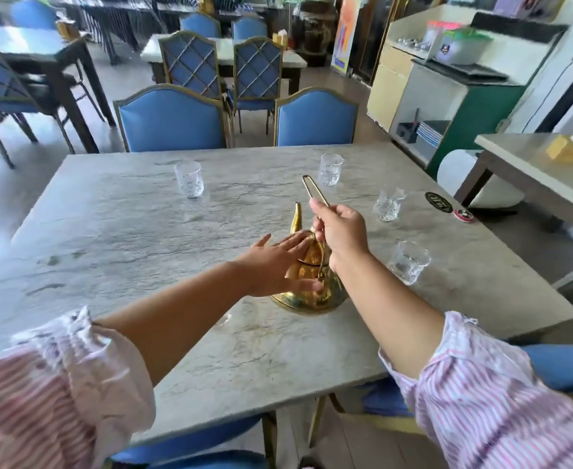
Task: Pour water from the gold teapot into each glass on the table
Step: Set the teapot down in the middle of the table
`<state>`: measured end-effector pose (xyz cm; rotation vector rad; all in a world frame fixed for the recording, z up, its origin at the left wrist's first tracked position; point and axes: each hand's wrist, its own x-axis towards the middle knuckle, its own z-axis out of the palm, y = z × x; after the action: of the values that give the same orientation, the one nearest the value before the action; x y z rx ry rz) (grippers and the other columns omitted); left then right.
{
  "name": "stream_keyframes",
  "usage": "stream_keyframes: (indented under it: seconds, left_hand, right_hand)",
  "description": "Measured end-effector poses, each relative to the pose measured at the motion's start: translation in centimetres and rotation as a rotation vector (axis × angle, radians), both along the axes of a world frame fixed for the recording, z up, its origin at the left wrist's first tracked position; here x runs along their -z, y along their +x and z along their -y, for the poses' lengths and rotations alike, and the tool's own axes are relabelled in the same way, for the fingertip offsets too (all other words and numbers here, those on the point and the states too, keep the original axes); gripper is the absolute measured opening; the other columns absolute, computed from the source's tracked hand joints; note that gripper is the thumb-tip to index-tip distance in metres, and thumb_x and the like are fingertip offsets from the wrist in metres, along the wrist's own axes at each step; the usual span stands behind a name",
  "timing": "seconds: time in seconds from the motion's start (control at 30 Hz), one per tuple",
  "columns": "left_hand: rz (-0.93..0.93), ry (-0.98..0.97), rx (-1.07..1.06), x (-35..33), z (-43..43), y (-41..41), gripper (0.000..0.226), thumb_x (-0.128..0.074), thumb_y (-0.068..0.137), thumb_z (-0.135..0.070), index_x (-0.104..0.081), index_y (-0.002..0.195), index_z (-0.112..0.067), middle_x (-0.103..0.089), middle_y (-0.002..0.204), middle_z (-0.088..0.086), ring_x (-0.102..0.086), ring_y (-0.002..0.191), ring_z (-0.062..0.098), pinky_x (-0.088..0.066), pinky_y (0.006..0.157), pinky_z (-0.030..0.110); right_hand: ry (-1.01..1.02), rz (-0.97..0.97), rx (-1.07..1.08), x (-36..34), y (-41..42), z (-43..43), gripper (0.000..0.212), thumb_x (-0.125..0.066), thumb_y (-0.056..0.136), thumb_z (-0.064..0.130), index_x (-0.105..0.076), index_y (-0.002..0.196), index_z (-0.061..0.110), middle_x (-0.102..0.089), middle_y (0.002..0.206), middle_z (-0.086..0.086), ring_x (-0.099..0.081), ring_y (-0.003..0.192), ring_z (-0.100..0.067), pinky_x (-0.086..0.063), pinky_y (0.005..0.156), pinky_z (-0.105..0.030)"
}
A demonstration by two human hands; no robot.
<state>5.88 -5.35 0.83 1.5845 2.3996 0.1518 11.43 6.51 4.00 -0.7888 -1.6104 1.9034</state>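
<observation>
Gold teapot [307, 292] upright on table [126, 211], spout pointing away toward far chairs. Right hand [341, 231] grips raised handle; left hand [275, 265] flat, fingers spread, against lid.

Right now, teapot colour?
Shiny gold teapot, seen in the head view.

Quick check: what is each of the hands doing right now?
Left hand: open, flat on the gold teapot.
Right hand: closed on the teapot handle.
</observation>
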Motion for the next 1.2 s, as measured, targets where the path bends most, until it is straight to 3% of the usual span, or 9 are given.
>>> stream_keyframes:
  seconds: [0.1, 0.2, 0.4, 0.7, 0.87, 1.0, 1.13, 1.2]
  left_hand:
    - [0.036, -0.020, -0.085, 0.9, -2.5, -1.8, 0.110, -0.021, 0.064, -0.082, 0.008, 0.148, -0.019, 0.013, 0.156, -0.002, 0.003, 0.145, 0.014, 0.004, 0.115, 0.044]
    - [0.028, -0.002, -0.153, 2.1, -4.8, -4.0, 0.106, -0.034, 0.074, -0.077, 0.009, 0.148, -0.015, 0.016, 0.156, 0.000, 0.004, 0.145, 0.014, 0.002, 0.114, 0.044]
    - [0.004, 0.009, -0.241, 3.2, -7.6, -7.5, 0.108, -0.042, 0.075, -0.074, 0.011, 0.148, -0.014, 0.018, 0.156, 0.000, 0.011, 0.144, 0.014, 0.005, 0.114, 0.041]
    - [0.047, 0.030, -0.265, 4.4, -9.2, -10.6, 0.109, -0.046, 0.077, -0.070, 0.018, 0.146, -0.015, 0.023, 0.154, 0.002, 0.020, 0.141, 0.011, 0.012, 0.111, 0.034]
    - [0.063, -0.016, -0.258, 5.3, -9.1, -11.4, 0.112, -0.041, 0.072, -0.076, 0.019, 0.145, -0.017, 0.025, 0.153, 0.002, 0.022, 0.139, 0.010, 0.010, 0.116, 0.040]
    - [0.059, -0.033, -0.254, 5.8, -9.0, -11.5, 0.113, -0.040, 0.070, -0.078, 0.018, 0.146, -0.018, 0.024, 0.153, 0.002, 0.021, 0.141, 0.013, 0.005, 0.116, 0.045]
    - [0.027, -0.085, -0.241, 5.5, -9.3, -11.5, 0.120, -0.037, 0.063, -0.083, 0.016, 0.146, -0.015, 0.022, 0.154, 0.005, 0.019, 0.141, 0.015, 0.006, 0.116, 0.043]
    - [-0.009, -0.127, -0.237, 5.4, -9.5, -11.4, 0.119, -0.043, 0.067, -0.079, 0.014, 0.147, -0.013, 0.020, 0.155, 0.008, 0.019, 0.142, 0.017, 0.008, 0.116, 0.041]
  right_hand:
    - [0.007, 0.013, -0.049, 0.9, -3.2, -2.2, 0.028, -0.064, 0.090, 0.016, -0.050, 0.065, 0.012, -0.049, 0.054, -0.002, -0.039, 0.035, -0.005, -0.033, 0.037, -0.015]
    - [0.002, -0.010, -0.089, 1.8, -5.8, -4.3, 0.030, -0.061, 0.091, 0.012, -0.048, 0.064, 0.012, -0.049, 0.054, -0.003, -0.039, 0.032, -0.002, -0.033, 0.038, -0.014]
    - [0.002, -0.053, -0.177, 3.1, -9.9, -7.1, 0.031, -0.058, 0.092, 0.011, -0.046, 0.064, 0.013, -0.049, 0.058, -0.003, -0.040, 0.037, -0.002, -0.035, 0.040, -0.013]
    - [-0.059, -0.057, -0.241, 4.4, -13.5, -9.0, 0.022, -0.057, 0.093, 0.009, -0.051, 0.071, 0.013, -0.050, 0.060, -0.002, -0.042, 0.039, -0.002, -0.036, 0.042, -0.012]
    - [-0.066, -0.072, -0.276, 5.3, -13.9, -9.0, 0.023, -0.055, 0.093, 0.006, -0.052, 0.071, 0.013, -0.051, 0.057, -0.001, -0.044, 0.043, -0.006, -0.037, 0.043, -0.015]
    - [0.047, -0.068, -0.359, 6.0, -13.7, -9.2, 0.020, -0.051, 0.096, 0.008, -0.049, 0.076, 0.013, -0.051, 0.061, -0.001, -0.043, 0.046, -0.009, -0.039, 0.047, -0.017]
    - [0.287, -0.053, -0.382, 7.0, -13.5, -9.4, 0.012, -0.050, 0.097, 0.020, -0.051, 0.094, 0.008, -0.055, 0.066, 0.002, -0.049, 0.055, -0.011, -0.044, 0.061, -0.025]
    - [0.478, 0.004, -0.368, 7.1, -13.2, -9.3, 0.025, -0.048, 0.098, 0.026, -0.052, 0.107, 0.003, -0.062, 0.077, 0.000, -0.057, 0.064, -0.013, -0.040, 0.059, -0.009]
